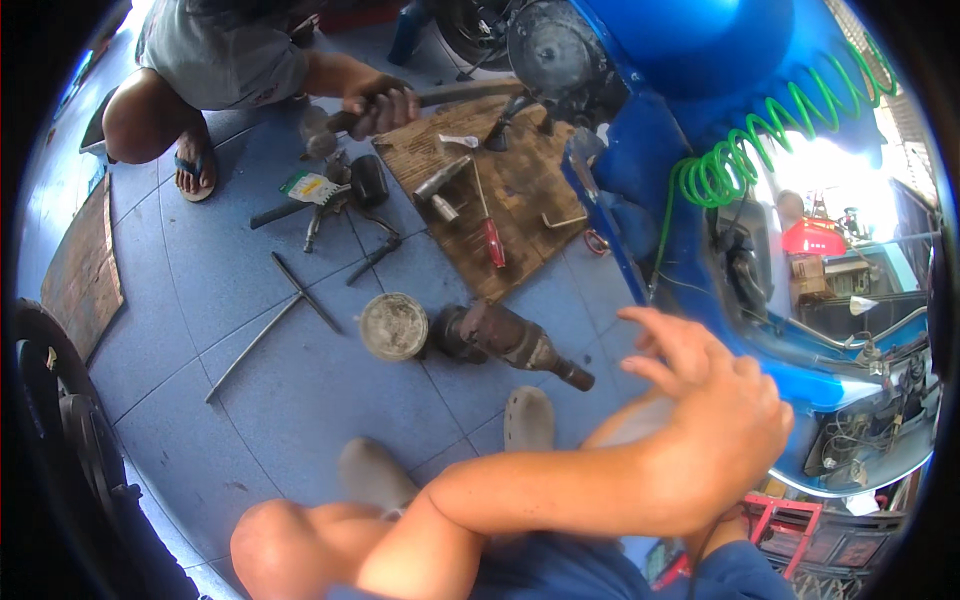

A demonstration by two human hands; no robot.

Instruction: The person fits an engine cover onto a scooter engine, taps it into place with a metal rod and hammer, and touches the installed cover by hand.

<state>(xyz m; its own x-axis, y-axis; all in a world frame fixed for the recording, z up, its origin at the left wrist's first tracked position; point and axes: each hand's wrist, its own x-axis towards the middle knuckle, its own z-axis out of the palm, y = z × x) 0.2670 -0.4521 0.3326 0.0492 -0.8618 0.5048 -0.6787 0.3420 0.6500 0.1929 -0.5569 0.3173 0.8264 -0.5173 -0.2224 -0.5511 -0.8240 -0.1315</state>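
Observation:
My left forearm crosses over my knees toward the right. At its end my left hand (715,410) is raised in the air beside the blue vehicle body, slightly blurred. Some fingers stretch leftward, apart from the thumb, and nothing shows in them. My right hand cannot be made out behind the left arm. Nearest on the tiles lies a grimy dark tool (515,342) shaped like an impact wrench. A round can with a grey top (393,327) stands beside it. Opposite, a crouching person's hand (382,108) grips a hammer (440,96) close to its head.
On a wooden board (535,205) lie a red-handled screwdriver (493,240), a metal socket tool (443,182) and a bent key. A T-shaped wrench (300,292), locking pliers (385,245) and a black-headed mallet (368,180) lie left of it. A green coiled hose (720,178) hangs at right.

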